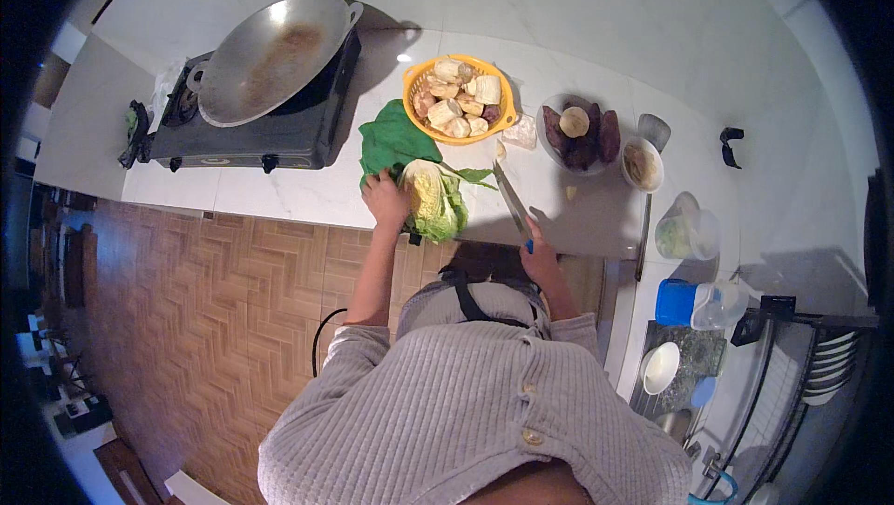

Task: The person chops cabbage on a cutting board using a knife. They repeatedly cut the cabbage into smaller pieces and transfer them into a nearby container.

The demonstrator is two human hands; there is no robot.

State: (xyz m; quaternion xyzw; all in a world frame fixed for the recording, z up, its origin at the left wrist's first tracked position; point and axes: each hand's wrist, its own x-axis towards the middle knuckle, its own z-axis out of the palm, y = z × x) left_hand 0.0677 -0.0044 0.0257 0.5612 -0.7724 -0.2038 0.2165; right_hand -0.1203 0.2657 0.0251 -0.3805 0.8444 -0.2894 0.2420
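Note:
My left hand rests at the left side of a cut napa cabbage, its fingers on the edge of a green cloth or bag; whether it grips anything is unclear. In my right hand is a kitchen knife with a blue handle, its blade pointing up and left, apart from the cabbage. A leafy piece lies between cabbage and blade. Just past the knife tip is a small pale piece. Behind the cabbage stands a yellow plastic basket with peeled root pieces.
A large metal wok sits tilted on a black gas stove at the left. To the right are a plate of purple-skinned tubers, a small white bowl, a clear container and a sink. The counter's front edge runs close before me.

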